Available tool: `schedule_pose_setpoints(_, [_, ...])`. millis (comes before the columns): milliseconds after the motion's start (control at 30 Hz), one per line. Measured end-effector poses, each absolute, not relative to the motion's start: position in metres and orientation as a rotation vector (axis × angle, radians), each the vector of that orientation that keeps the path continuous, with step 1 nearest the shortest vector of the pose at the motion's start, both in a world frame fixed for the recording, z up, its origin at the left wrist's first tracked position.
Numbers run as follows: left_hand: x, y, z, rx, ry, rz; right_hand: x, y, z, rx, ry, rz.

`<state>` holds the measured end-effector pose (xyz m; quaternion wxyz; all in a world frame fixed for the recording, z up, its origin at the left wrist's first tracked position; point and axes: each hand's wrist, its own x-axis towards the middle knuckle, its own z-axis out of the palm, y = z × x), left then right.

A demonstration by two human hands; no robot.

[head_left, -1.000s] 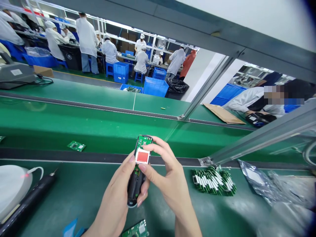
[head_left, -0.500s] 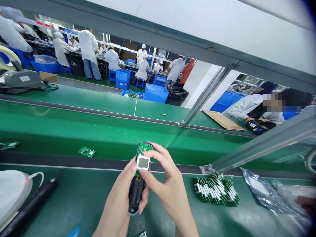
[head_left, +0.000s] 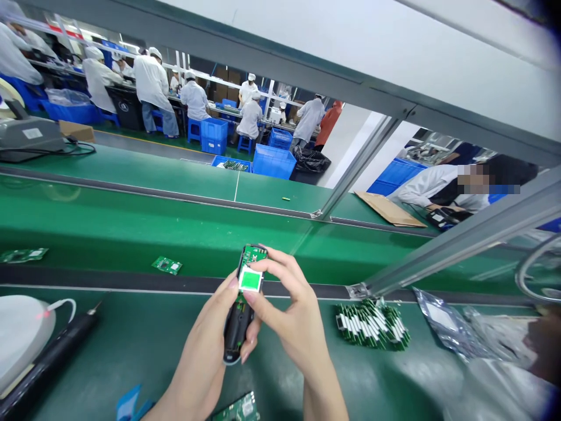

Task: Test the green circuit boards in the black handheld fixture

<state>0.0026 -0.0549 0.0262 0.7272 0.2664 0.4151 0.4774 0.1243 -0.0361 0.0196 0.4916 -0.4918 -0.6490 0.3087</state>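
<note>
Handheld device [head_left: 242,299], casing [head_left: 236,334] open, held above green bench [head_left: 144,333]; small screen [head_left: 251,280] lit green.
Left hand [head_left: 213,321] wrapped round the casing, thumb at the screen's edge; right hand [head_left: 295,298] pinching the screen between thumb and forefinger. Packed row of circuit boards [head_left: 372,324] to the right; black pen-shaped tool [head_left: 48,359] at left, beside a white rounded unit [head_left: 21,333].

From far off I see a smooth black plastic case [head_left: 237,333] at lower middle, a crinkly, shiny silver bag [head_left: 451,334] at lower right (like foil), and dull brown cardboard [head_left: 390,209] higher up at right.
</note>
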Motion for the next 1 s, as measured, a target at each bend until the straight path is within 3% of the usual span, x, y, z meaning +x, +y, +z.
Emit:
schedule_pose_setpoints(467, [0.000,-0.052,0.016,0.590,0.919,1.013,0.131,-0.037,0.014,-1.289,-1.597,0.729])
schedule_pose_setpoints(633, [0.005,-0.054,0.005,0.718,1.033,1.013,0.123,-0.037,-0.002,-1.270,-1.365,0.952])
schedule_pose_setpoints(767, [0.003,-0.044,0.002,0.616,1.060,1.048,0.125,-0.039,-0.020,-1.212,-1.179,0.675])
schedule_pose_setpoints(1000, [-0.035,-0.018,0.013,0.416,1.080,1.445,0.174,-0.063,-0.093,-2.035,-1.729,0.508])
